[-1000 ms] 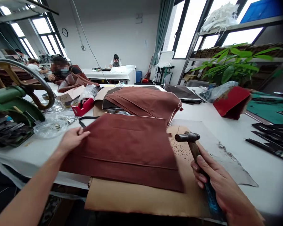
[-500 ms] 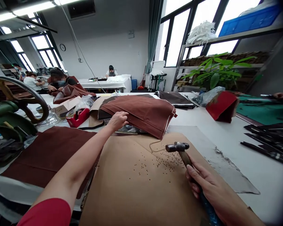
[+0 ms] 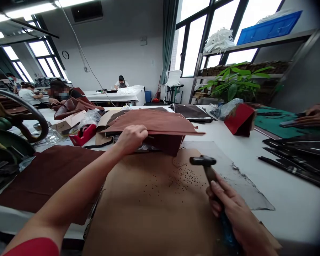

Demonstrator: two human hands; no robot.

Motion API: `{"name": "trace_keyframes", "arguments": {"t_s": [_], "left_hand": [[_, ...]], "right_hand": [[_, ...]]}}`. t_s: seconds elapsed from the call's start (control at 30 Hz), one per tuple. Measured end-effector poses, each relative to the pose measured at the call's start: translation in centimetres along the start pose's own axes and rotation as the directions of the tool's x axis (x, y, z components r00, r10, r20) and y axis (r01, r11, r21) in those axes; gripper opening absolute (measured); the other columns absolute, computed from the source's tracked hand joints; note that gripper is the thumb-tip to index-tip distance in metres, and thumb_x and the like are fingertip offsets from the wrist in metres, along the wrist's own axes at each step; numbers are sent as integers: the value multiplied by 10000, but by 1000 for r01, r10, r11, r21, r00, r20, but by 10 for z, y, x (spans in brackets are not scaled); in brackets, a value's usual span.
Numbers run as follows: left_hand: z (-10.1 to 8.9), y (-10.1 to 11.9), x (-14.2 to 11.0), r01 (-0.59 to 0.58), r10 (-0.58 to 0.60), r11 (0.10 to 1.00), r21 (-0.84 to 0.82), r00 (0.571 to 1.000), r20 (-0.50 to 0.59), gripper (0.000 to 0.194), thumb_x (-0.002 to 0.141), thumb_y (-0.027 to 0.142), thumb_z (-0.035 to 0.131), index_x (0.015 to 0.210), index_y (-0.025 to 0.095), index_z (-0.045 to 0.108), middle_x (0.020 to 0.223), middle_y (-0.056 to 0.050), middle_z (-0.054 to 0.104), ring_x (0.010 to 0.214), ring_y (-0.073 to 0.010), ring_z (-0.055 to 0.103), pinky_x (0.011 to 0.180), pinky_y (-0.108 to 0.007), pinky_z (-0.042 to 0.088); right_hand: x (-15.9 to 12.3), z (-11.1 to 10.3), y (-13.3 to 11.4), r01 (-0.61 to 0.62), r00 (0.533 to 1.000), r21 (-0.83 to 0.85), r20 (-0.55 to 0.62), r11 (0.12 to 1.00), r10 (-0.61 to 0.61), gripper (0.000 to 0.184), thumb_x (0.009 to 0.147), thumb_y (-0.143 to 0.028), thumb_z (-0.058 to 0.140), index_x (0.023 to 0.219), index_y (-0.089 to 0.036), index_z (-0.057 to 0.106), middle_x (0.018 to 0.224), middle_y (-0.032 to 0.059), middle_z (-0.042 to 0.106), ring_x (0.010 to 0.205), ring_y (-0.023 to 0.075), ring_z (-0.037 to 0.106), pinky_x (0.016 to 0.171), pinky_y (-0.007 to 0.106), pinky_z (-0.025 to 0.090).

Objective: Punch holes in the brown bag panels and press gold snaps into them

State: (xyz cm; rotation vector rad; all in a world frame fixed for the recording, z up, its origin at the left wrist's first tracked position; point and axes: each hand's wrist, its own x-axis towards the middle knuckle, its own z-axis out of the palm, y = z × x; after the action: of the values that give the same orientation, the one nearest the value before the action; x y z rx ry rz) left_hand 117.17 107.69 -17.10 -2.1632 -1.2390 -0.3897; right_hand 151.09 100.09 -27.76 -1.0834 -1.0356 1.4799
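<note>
My left hand [image 3: 132,139] grips the near edge of a folded reddish-brown leather panel [image 3: 152,126] and holds it raised off the stack below. My right hand [image 3: 229,209] is closed around a hammer with a blue handle, whose dark metal head [image 3: 202,160] hangs just above a tan cardboard sheet [image 3: 149,206]. Several tiny dark specks [image 3: 182,181] are scattered on that sheet. A flat brown leather piece [image 3: 45,177] lies to the left of the cardboard, partly behind my left arm.
A grey hide [image 3: 242,181] lies under the cardboard's right side. Beyond stand a red tape dispenser [image 3: 82,135] and a red box [image 3: 240,121]. A green wheeled machine [image 3: 16,124] is at left. Dark strips [image 3: 290,153] lie at right, near a co-worker's hands [image 3: 313,117].
My left hand has moved from the flat brown piece, now shifted left off the cardboard, to the folded panel and lifted its edge. My right hand and the hammer have barely moved.
</note>
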Motion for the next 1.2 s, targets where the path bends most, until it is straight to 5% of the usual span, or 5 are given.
{"name": "trace_keyframes", "arguments": {"t_s": [0.17, 0.37, 0.53, 1.07, 1.2], "left_hand": [[-50, 103, -75, -136, 207, 932, -337, 961, 185, 141, 884, 185, 529, 768, 177, 609, 827, -53, 677, 714, -185, 599, 671, -332, 430], [-24, 116, -114, 491, -263, 352, -797, 869, 420, 385, 1009, 421, 419, 923, 164, 693, 837, -59, 688, 777, -164, 641, 766, -287, 513], [-13, 121, -124, 577, -321, -139, -805, 742, 588, 428, 946, 532, 539, 1016, 131, 674, 860, -75, 686, 752, -166, 689, 701, -281, 589], [-25, 141, -133, 491, -222, 74, -868, 857, 465, 357, 1022, 415, 414, 876, 153, 607, 840, -56, 641, 712, -129, 658, 696, -252, 581], [-27, 141, -134, 414, -182, 337, -845, 910, 374, 301, 1031, 350, 397, 890, 172, 594, 849, -46, 648, 722, -129, 630, 713, -250, 522]], "right_hand": [[-22, -4, -17, 399, 860, 58, -372, 915, -351, 248, 917, -417, 650, 1150, -345, 603, 744, -31, 420, 527, 99, 376, 455, 239, 383], [-46, -5, -20, 297, 915, -252, -202, 921, -350, 521, 917, -469, 624, 1415, -371, 509, 713, -31, 472, 466, 112, 408, 444, 276, 422], [-60, -6, -3, 255, 851, -903, 40, 345, -524, 544, 925, -461, 612, 1450, -346, 521, 1105, 90, 730, 899, 312, 707, 789, 450, 571], [-73, 8, -4, 533, 807, -775, 344, 341, -480, 535, 968, -306, 564, 1493, -293, 459, 1293, 48, 677, 1118, 285, 674, 855, 371, 587], [-86, 18, -18, 594, 762, -743, 398, 307, -511, 568, 960, -285, 573, 1509, -326, 431, 1340, 26, 648, 1126, 282, 670, 872, 351, 580]]}}
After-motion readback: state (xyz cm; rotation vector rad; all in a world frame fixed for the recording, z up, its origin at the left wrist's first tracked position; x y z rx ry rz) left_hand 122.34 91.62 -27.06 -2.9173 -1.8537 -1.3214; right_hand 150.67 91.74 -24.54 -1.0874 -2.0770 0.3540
